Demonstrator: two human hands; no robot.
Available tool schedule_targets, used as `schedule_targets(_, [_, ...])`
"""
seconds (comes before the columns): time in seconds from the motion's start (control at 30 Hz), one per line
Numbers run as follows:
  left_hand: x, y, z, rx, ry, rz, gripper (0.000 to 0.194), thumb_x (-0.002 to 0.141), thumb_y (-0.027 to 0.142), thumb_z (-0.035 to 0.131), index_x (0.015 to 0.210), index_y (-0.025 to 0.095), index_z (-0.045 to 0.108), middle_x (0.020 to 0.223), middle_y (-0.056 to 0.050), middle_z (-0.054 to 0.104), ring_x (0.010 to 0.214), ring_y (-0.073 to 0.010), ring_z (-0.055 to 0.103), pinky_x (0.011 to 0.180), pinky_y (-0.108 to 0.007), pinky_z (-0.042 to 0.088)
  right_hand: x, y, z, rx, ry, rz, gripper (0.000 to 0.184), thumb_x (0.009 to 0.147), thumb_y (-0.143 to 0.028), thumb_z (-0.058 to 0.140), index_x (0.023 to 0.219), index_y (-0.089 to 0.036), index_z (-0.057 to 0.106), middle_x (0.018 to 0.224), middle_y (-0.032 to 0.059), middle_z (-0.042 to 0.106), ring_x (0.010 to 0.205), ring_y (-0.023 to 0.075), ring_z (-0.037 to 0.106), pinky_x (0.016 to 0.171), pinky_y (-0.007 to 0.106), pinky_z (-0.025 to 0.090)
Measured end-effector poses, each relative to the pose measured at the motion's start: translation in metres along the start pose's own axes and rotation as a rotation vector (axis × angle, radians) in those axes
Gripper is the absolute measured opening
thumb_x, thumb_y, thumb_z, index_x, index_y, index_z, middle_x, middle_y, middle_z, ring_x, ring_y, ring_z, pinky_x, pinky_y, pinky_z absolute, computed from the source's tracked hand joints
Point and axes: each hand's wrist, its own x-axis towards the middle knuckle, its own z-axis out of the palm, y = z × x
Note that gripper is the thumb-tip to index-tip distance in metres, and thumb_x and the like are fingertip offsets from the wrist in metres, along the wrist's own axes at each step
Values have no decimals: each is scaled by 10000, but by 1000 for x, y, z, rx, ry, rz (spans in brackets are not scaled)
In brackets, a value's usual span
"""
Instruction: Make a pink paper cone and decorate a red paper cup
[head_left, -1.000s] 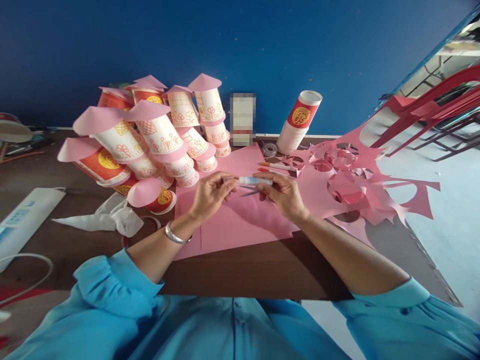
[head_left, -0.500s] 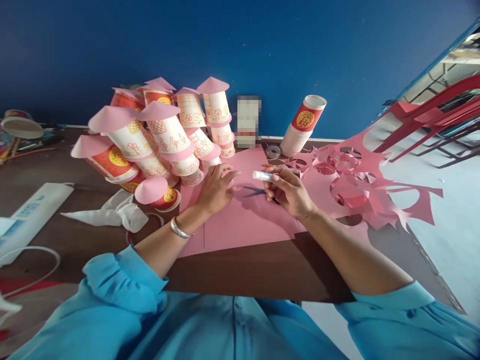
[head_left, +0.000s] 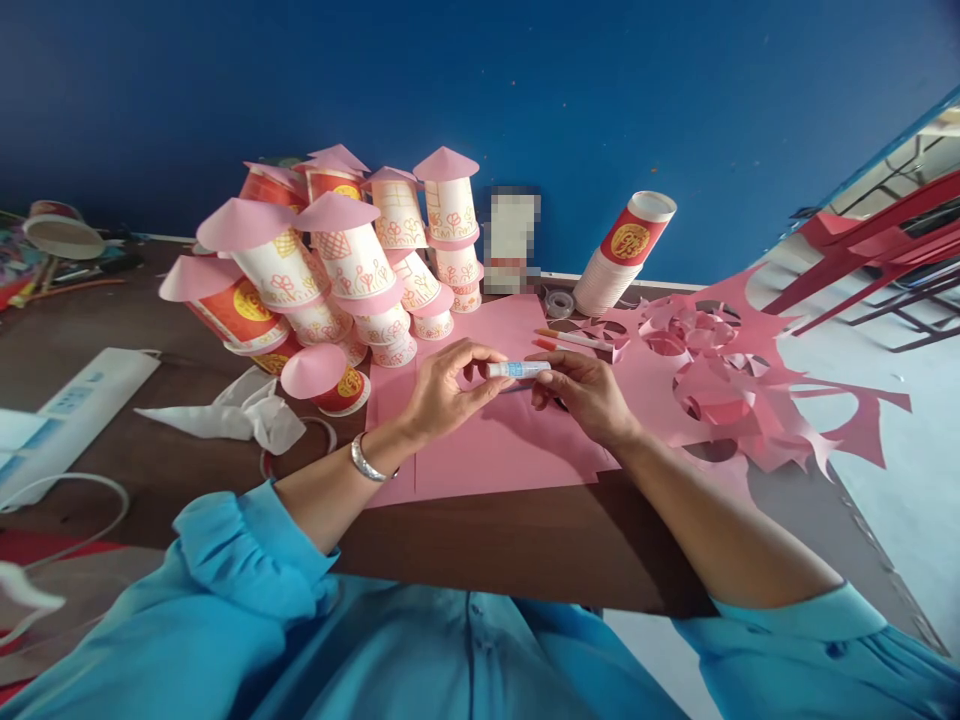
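Observation:
A small white glue stick [head_left: 517,370] with a blue label lies level between my two hands, over pink paper [head_left: 480,450]. My left hand [head_left: 448,388] pinches its left end between thumb and fingers. The right end is in the grip of my right hand [head_left: 589,393]. Scissors beneath my hands are mostly hidden. Just beyond, two slim markers [head_left: 574,340] rest on the paper. To the left of my left hand stand several decorated paper cups with pink cone roofs [head_left: 352,260], stacked like towers.
A tall stack of paper cups [head_left: 611,265] leans near the blue wall, with a tape roll [head_left: 559,304] beside it. Pink paper scraps [head_left: 712,370] cover the right side. On the left are a crumpled white tissue [head_left: 240,412] and a long white box-like strip [head_left: 79,420].
My left hand has moved right and taken hold of the glue stick's left end. My right hand still grips it. The view has shifted slightly.

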Motion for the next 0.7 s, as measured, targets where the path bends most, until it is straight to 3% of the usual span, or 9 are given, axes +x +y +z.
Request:
schedule_targets(0.13, [2,6,-2,28,3,46,145,1006,312,823,1035,196,743,933,-30,817,768,-128,719,702,-262,575,-2,0,0,-95,-8,18,620,941,-784,782,800,-183,729,740,55,784,519,131,660,518,262,568])
schedule_targets(0.4, [2,11,-2,36,-25,140,140,1008,279,822,1054,206,711,927,-12,800,767,-130,701,732,-277,582,-4,-1,0,-259,-12,98,816,1009,-923,501,665,-198,650,520,6,620,400,98,502,442,252,400])
schedule_targets(0.57, [2,10,-2,40,-6,113,135,996,259,833,1035,205,715,921,-17,804,780,-136,718,731,-281,584,-4,-5,2,-307,19,-81,724,994,-906,571,806,-213,660,623,-6,640,497,117,551,514,263,433])
schedule_targets(0.7, [3,12,-1,37,-16,86,136,1000,280,829,1028,209,717,912,-17,803,783,-143,724,733,-288,588,-6,-4,3,-341,35,-61,699,1014,-886,565,760,-235,565,577,-32,574,488,111,500,522,264,410])
